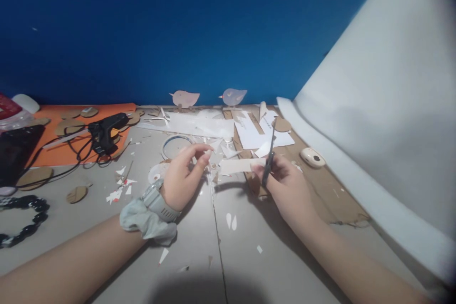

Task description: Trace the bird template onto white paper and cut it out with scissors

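My left hand (183,175) pinches a small white paper scrap (207,153) between thumb and fingers. A grey watch and a grey scrunchie (147,221) sit on that wrist. My right hand (287,183) is closed on dark scissors (270,154) that point up and away. It also holds one end of a white paper strip (235,166), which stretches between the two hands. Both hands hover just above the grey tabletop (199,242).
A black glue gun (105,133) with its cord lies on an orange sheet (64,149) at left. Cardboard discs, white paper sheets (256,135) and scraps litter the table. Two paper birds (185,99) lean on the blue wall. A white foam sheet (374,118) rises at right.
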Available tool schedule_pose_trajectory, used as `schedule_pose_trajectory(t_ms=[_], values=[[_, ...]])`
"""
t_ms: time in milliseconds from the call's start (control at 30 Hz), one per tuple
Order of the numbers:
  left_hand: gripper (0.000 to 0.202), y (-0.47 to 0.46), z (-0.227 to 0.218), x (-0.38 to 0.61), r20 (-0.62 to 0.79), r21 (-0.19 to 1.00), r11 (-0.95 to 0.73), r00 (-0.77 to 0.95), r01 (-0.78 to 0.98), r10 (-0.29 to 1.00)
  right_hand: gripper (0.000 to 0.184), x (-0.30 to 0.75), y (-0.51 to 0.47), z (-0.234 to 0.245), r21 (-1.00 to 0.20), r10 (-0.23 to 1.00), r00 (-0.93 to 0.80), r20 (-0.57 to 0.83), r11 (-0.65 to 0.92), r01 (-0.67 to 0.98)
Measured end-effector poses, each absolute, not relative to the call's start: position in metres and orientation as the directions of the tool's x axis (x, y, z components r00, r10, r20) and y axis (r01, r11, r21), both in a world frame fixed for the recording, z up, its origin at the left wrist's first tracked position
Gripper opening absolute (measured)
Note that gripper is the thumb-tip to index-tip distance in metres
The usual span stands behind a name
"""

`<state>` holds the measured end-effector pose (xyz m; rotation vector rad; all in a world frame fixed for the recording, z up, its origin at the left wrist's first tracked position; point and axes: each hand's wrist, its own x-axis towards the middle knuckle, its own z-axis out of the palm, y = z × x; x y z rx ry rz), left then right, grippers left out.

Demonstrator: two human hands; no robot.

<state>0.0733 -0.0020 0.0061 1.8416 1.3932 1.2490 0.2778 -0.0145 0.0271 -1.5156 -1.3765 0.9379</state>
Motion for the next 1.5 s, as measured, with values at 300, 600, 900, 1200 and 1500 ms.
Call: schedule_pose_trajectory(t_ms=[300, 600, 900, 1200, 1500], values=[[0.025, -0.004, 0.013, 0.076, 0.343, 0.695, -0.465, 0.317, 0.548, 0.885, 0.009, 0.287, -0.012, 0.028, -0.864, 1.0, 0.004, 0.007, 0.004, 0.504], [0.024, -0.004, 0.015, 0.077, 0.33, 0.728, -0.474, 0.352, 0.496, 0.876, 0.007, 0.286, -0.012, 0.031, -0.911, 0.998, 0.05, 0.041, 0.016, 0.413], [0.026, -0.009, 0.02, 0.076, 0.281, 0.794, -0.477, 0.468, 0.377, 0.838, 0.012, 0.288, -0.011, 0.027, -0.959, 0.996, 0.067, 0.053, 0.032, 0.28], [0.012, -0.008, 0.019, 0.077, 0.313, 0.763, -0.505, 0.453, 0.403, 0.835, 0.012, 0.288, -0.01, 0.029, -0.937, 0.99, 0.095, 0.101, 0.063, 0.343], [0.011, -0.008, 0.016, 0.077, 0.309, 0.748, -0.514, 0.465, 0.419, 0.83, 0.014, 0.292, -0.007, 0.026, -0.936, 0.991, 0.076, 0.108, 0.075, 0.343]])
